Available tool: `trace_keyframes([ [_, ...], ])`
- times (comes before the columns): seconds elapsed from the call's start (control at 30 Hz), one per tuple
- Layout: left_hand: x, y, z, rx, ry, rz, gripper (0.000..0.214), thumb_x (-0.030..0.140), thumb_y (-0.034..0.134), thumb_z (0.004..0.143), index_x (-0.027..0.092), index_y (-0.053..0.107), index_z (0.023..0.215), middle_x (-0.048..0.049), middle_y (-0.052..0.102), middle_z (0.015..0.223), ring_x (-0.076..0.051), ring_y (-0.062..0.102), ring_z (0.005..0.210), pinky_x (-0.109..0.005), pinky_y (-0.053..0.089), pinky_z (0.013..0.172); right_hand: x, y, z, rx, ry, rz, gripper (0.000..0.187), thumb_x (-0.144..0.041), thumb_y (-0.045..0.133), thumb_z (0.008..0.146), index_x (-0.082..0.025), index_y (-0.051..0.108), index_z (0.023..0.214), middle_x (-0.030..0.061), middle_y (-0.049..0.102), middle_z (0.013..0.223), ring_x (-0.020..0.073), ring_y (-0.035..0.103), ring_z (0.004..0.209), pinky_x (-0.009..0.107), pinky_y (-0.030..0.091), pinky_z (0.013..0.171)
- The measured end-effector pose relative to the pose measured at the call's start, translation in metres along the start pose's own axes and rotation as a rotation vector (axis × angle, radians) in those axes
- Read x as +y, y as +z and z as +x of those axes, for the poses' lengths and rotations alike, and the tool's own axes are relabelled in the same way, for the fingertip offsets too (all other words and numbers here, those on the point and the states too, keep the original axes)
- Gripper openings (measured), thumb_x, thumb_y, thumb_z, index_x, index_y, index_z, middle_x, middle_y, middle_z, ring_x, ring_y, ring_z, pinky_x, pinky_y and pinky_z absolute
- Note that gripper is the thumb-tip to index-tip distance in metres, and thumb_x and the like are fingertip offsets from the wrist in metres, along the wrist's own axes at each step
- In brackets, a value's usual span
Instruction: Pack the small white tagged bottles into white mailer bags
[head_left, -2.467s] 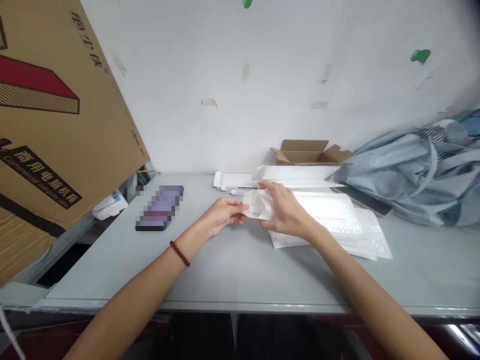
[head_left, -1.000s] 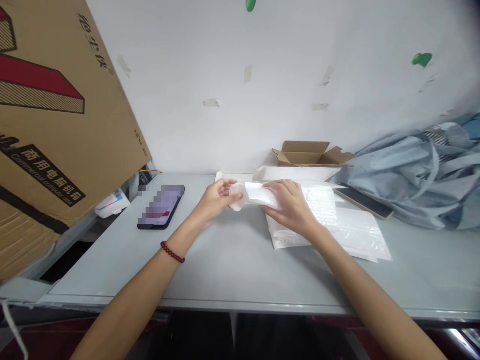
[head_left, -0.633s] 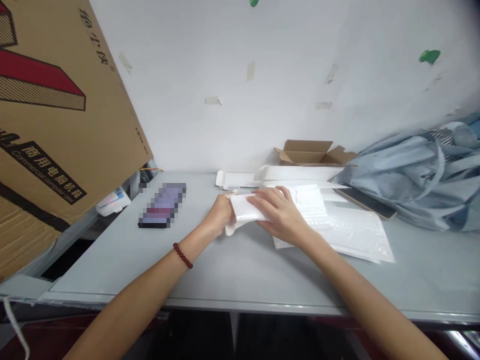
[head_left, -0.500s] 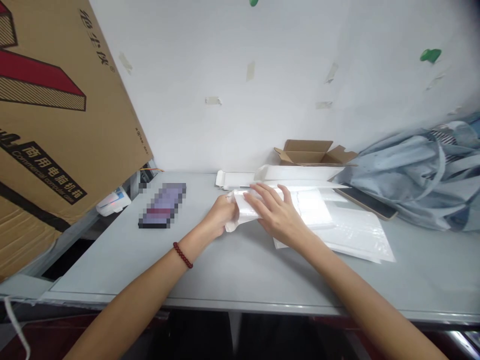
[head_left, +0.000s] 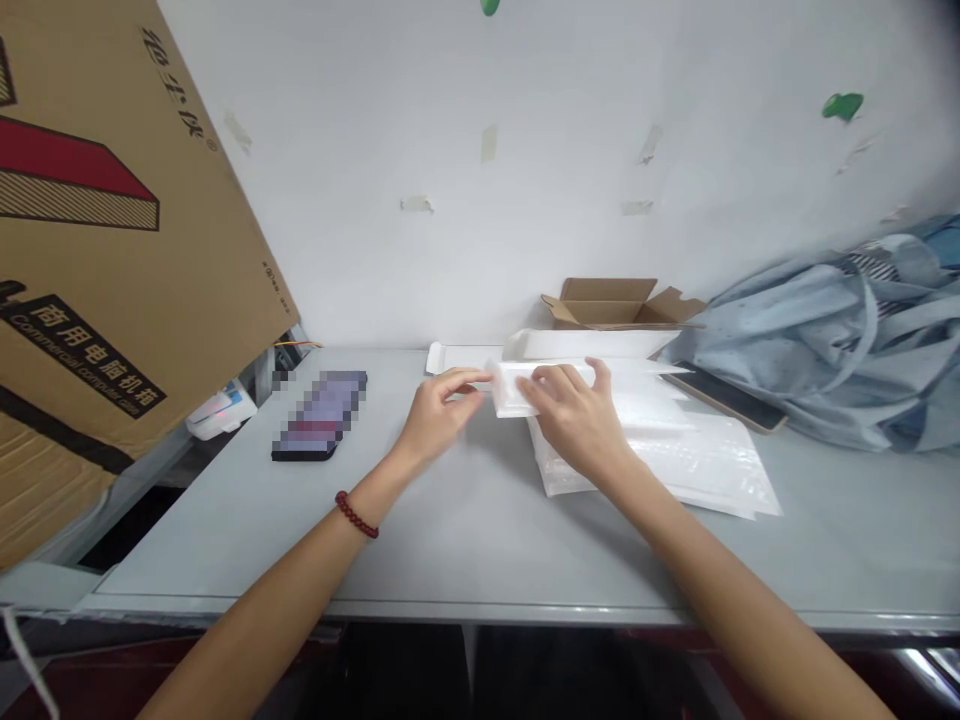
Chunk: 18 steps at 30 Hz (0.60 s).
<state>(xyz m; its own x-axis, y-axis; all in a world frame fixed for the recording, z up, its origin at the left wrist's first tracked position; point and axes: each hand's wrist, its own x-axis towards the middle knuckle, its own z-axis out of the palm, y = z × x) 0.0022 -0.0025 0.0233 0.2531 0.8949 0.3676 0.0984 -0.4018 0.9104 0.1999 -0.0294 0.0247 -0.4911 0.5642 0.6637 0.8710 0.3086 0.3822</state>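
A small white packet (head_left: 508, 391) lies at mid-table, held at both ends. My left hand (head_left: 435, 412), with a red bead bracelet at the wrist, pinches its left end between thumb and fingers. The fingers of my right hand (head_left: 574, 415) are curled over its right part, pressing it down. Beneath and to the right lies a stack of clear-and-white flat pouches (head_left: 675, 455).
A dark phone (head_left: 321, 415) lies on the grey table (head_left: 465, 540) to the left. A large brown carton (head_left: 112, 250) leans at far left. Flat white boxes (head_left: 585, 345) and a small open cardboard box (head_left: 615, 300) stand by the wall. Blue-grey fabric (head_left: 832, 340) is heaped at right.
The packet, held up off the table and turned a second ago, now sits lower and flatter by the pouch stack. My left hand has shifted from wrapping its end to pinching it.
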Motion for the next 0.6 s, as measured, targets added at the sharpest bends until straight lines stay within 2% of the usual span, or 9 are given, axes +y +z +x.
trace_keyframes([
  [0.07,-0.004,0.005,-0.003,-0.049,0.135,0.168,0.038,0.015,0.057,0.078,0.022,0.065,0.115,-0.0077,0.057,0.128,-0.016,0.060,0.089,-0.024,0.049,0.064,0.002,-0.004,0.001,0.037,-0.010,-0.012,0.029,-0.004,0.040,0.088,-0.018,0.064,0.096,0.0048,0.068,0.090,0.0171,0.055,0.080,0.048,0.022,0.097],
  [0.13,-0.008,0.010,-0.005,-0.078,0.195,0.236,0.045,0.014,0.056,0.080,0.025,0.059,0.123,-0.0067,0.051,0.137,-0.015,0.060,0.091,-0.024,0.050,0.065,0.004,-0.009,0.003,0.050,-0.016,-0.023,0.029,-0.004,0.039,0.089,-0.018,0.065,0.090,0.0017,0.067,0.080,0.0151,0.054,0.075,0.048,0.019,0.099],
  [0.23,-0.009,0.022,-0.004,-0.062,0.166,0.207,0.032,0.021,0.055,0.085,0.024,0.061,0.117,-0.0065,0.053,0.133,-0.015,0.059,0.089,-0.024,0.050,0.067,0.010,-0.022,0.004,0.054,-0.003,-0.037,0.030,-0.004,0.039,0.089,-0.019,0.064,0.083,-0.0008,0.064,0.070,0.0143,0.054,0.073,0.050,0.016,0.101],
  [0.37,-0.001,0.048,0.000,-0.083,0.049,0.063,0.015,0.026,0.053,0.088,0.019,0.063,0.097,-0.0054,0.066,0.102,-0.015,0.059,0.084,-0.023,0.049,0.065,0.026,-0.044,0.004,0.091,0.071,-0.058,0.022,-0.017,0.045,0.092,-0.020,0.063,0.079,0.0008,0.063,0.069,0.0183,0.055,0.080,0.050,0.017,0.100],
  [0.47,0.007,0.064,-0.001,-0.158,-0.018,-0.102,0.010,0.026,0.054,0.087,0.017,0.058,0.088,-0.0029,0.063,0.083,-0.014,0.060,0.076,-0.022,0.049,0.062,0.042,-0.054,0.002,0.084,0.128,-0.011,0.022,-0.025,0.047,0.093,-0.021,0.062,0.077,0.0013,0.061,0.065,0.0196,0.056,0.078,0.049,0.021,0.097],
  [0.53,0.009,0.071,-0.004,-0.219,-0.085,-0.227,0.011,0.027,0.055,0.086,0.016,0.054,0.085,-0.0003,0.060,0.070,-0.012,0.059,0.062,-0.023,0.049,0.057,0.051,-0.051,0.001,0.014,0.171,0.072,0.024,-0.027,0.047,0.093,-0.020,0.062,0.075,0.0016,0.061,0.062,0.0191,0.056,0.074,0.045,0.026,0.094],
  [0.6,0.008,0.074,-0.007,-0.267,-0.191,-0.296,0.012,0.026,0.056,0.086,0.015,0.052,0.083,0.0018,0.057,0.059,-0.010,0.056,0.051,-0.023,0.048,0.052,0.057,-0.043,0.001,-0.128,0.222,0.190,0.023,-0.028,0.049,0.091,-0.019,0.063,0.076,0.0030,0.063,0.064,0.0188,0.057,0.069,0.039,0.032,0.086],
])
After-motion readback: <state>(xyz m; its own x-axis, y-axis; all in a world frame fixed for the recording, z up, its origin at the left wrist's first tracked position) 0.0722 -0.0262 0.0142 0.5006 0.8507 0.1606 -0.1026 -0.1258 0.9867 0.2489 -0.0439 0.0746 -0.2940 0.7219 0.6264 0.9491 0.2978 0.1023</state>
